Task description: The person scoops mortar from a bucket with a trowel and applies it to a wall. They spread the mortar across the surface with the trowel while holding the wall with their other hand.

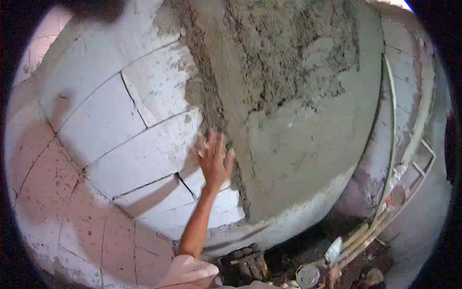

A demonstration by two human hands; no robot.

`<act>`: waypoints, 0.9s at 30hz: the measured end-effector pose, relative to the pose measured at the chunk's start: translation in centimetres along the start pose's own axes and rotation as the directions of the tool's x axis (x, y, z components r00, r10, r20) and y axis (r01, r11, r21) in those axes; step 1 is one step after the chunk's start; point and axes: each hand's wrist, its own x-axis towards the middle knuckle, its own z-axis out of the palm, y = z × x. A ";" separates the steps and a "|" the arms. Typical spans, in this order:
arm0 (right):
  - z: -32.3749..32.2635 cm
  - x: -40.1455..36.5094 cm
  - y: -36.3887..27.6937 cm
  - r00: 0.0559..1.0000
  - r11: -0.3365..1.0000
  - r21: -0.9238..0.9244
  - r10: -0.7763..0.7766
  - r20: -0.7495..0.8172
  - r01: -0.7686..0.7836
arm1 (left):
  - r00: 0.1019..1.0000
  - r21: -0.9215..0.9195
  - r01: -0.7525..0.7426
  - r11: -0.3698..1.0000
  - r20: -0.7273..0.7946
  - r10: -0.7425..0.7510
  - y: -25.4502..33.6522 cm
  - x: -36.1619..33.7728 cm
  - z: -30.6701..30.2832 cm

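Our left hand (214,161) lies spread and empty on the block wall (106,120), right at the left edge of the wet plaster (298,139) — pressing there could, we judge, smear or loosen the fresh coat. Our right hand doesn't show.

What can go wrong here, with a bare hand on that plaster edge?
1. The left hand lies open and bare at the edge of the plaster. If the mix is still wet, it may irritate skin, and the edge may smear.
2. The rough patch higher up looks loosely bonded, so lumps might drop.
3. The poles lying at the wall's foot are a likely trip hazard.
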 end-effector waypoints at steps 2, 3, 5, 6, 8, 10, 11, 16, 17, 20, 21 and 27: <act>-4.1 -6.4 6.7 0.979 0.977 -0.086 0.189 -0.077 -0.195 | 0.886 -0.260 0.092 0.961 0.461 0.040 1.4 -11.3 1.1; -5.7 -9.7 8.9 0.957 0.953 -0.118 0.266 -0.116 -0.280 | 0.717 -0.505 0.306 0.807 0.680 0.153 0.9 -19.6 2.2; -7.8 -15.2 12.0 0.893 0.887 -0.149 0.407 -0.191 -0.436 | 0.047 -0.227 0.320 0.920 0.973 0.224 0.5 -32.5 -1.1; -8.7 -17.9 13.5 0.860 0.855 -0.152 0.459 -0.223 -0.496 | 0.024 -0.191 0.590 0.784 0.975 0.220 -0.4 -40.8 -1.7; -9.1 -22.2 15.6 0.808 0.809 -0.137 0.526 -0.264 -0.571 | -0.203 0.162 0.755 0.636 0.979 -0.008 -2.5 -54.5 -8.0; -7.8 -25.8 18.0 0.763 0.771 -0.110 0.580 -0.285 -0.627 | -0.277 0.274 0.666 0.693 0.954 -0.111 -3.6 -60.6 -12.7; -6.9 -27.6 18.1 0.744 0.754 -0.100 0.600 -0.294 -0.649 | -0.314 0.309 0.624 0.718 0.940 -0.132 -4.4 -62.0 -14.1; -0.1 -25.4 15.3 0.882 0.846 -0.254 0.441 -0.166 -0.470 | -0.292 0.207 0.390 0.897 0.952 -0.093 -9.3 -62.9 -15.4; 0.9 -23.2 13.1 0.943 0.898 -0.292 0.304 -0.132 -0.330 | -0.272 0.161 0.350 0.923 0.960 -0.064 -10.7 -62.5 -14.6; 0.0 -14.9 -1.7 0.959 0.953 -0.106 0.281 -0.028 -0.282 | -0.206 0.039 0.243 0.969 0.978 0.012 -13.1 -58.8 -11.5; -2.6 -13.8 -8.0 0.990 0.988 -0.102 0.126 0.070 -0.119 | -0.168 -0.013 0.208 0.978 0.985 0.049 -13.5 -57.6 -9.9; -1.1 -9.6 -25.0 0.839 0.850 0.065 -0.527 0.138 0.523 | -0.180 0.211 0.872 0.441 0.977 -0.112 0.4 -42.4 -4.6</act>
